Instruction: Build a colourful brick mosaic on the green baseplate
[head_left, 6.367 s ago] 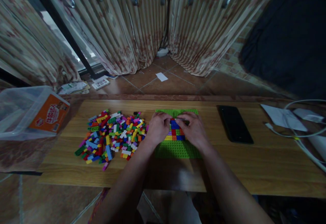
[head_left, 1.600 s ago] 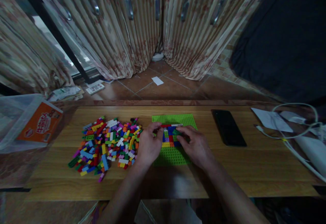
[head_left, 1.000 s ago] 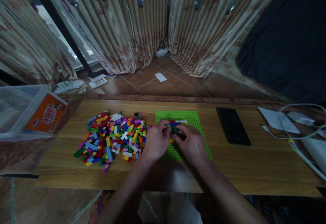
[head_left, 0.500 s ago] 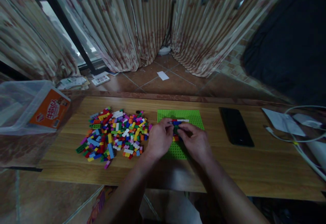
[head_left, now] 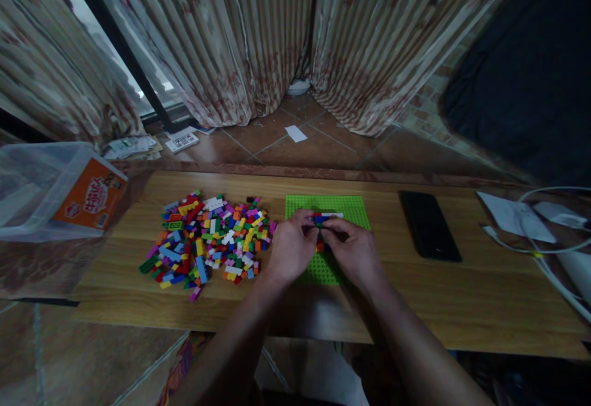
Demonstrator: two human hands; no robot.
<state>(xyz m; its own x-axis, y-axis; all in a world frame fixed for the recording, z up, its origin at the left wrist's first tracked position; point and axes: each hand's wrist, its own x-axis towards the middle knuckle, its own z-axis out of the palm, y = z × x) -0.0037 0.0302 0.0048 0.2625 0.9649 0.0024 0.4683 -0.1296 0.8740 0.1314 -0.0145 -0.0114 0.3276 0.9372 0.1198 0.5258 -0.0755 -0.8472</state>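
Observation:
Over the green studded baseplate, my left hand and my right hand come together from either side. Between their fingertips is a small build of toy bricks, with red, blue and white pieces showing at its far side. Orange and red bits of it peek out below the fingertips. Both hands are closed, thumb and fingers pinching at the bricks. The fingers hide most of the build, so which brick each one grips is hard to see. A loose pile of colourful toy bricks lies left of my left hand.
A black phone lies right of the baseplate on the wooden table. White cables and a paper sheet are at the right end. A clear plastic box with an orange label stands at the far left.
My fingers have shifted slightly at the brick build, the two thumbs now closer together. The whole view has tilted a little, and the brick pile looks the same.

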